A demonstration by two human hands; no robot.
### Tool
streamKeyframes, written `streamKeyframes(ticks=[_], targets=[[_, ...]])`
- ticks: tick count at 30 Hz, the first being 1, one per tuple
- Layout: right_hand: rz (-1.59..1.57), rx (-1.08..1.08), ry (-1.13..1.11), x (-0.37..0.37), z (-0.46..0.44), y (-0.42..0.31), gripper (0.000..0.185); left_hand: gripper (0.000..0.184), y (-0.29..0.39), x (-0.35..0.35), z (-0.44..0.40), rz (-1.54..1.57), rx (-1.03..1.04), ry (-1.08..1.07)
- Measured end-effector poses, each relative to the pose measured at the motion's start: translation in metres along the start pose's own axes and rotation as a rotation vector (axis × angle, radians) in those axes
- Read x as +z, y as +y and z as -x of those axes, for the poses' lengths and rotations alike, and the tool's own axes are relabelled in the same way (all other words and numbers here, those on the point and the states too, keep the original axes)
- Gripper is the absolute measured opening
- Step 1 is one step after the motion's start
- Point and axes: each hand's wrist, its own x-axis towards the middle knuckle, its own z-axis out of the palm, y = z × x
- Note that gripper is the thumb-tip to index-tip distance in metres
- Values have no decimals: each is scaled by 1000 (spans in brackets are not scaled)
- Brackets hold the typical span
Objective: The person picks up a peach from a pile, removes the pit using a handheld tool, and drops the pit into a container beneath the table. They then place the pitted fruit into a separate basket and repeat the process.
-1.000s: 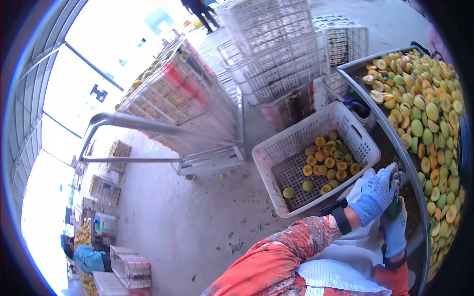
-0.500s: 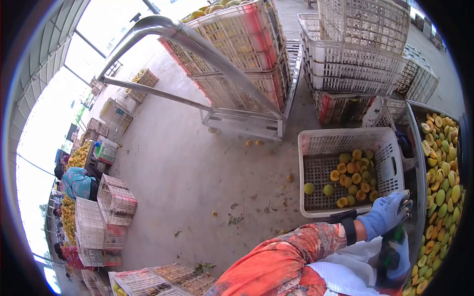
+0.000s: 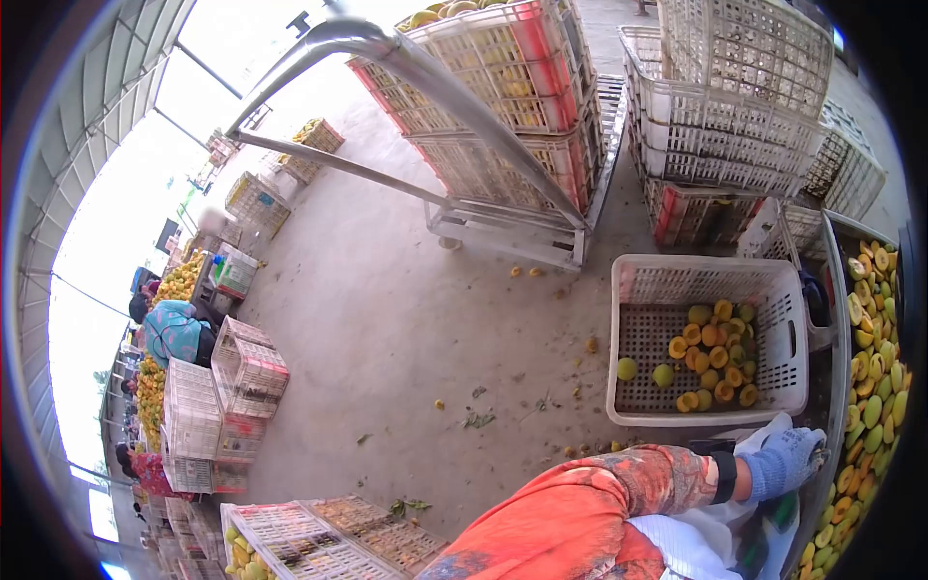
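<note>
My left hand (image 3: pixel 785 462), in a blue knitted glove with dark fingertips, is at the near side of a metal trough (image 3: pixel 839 319), its fingers curled. Whatever they hold, if anything, is hidden. A dark band circles the wrist below an orange patterned sleeve (image 3: pixel 590 493). Halved yellow-green fruit (image 3: pixel 875 387), which looks like mango or plum, fills the trough. Just beyond my hand stands a white plastic crate (image 3: pixel 710 418) holding several halves and whole green fruits (image 3: pixel 662 375). White cloth or plastic (image 3: pixel 715 517) lies below my forearm. My right hand is not in view.
A metal trolley (image 3: pixel 503 237) carries stacked crates of fruit (image 3: pixel 493 87). More white crates (image 3: pixel 715 126) are stacked at upper right. Crates (image 3: pixel 242 367) and people at fruit piles are on the left. Leaves and fruit scraps (image 3: pixel 478 420) litter the concrete floor.
My left hand has moved from the crate's near corner down toward my body, beside the trough, its fingers curled more. The whole view has shifted slightly, so the surroundings appear farther right.
</note>
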Motion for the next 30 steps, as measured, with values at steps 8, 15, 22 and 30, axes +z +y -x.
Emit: streamKeyframes(ticks=[8, 15, 22, 30], targets=[[-606, 259, -227, -27, 56, -9, 47, 15, 29, 15, -6, 201, 182, 64], [-1267, -69, 114, -41, 129, 31, 41, 33, 80, 95, -15, 45, 213, -401], [-21, 129, 764, -62, 122, 127, 36, 44, -48, 65, -79, 738, -222, -192], [102, 105, 926, -72, 118, 141, 36, 44, -96, 61, -159, 71, 152, -122]])
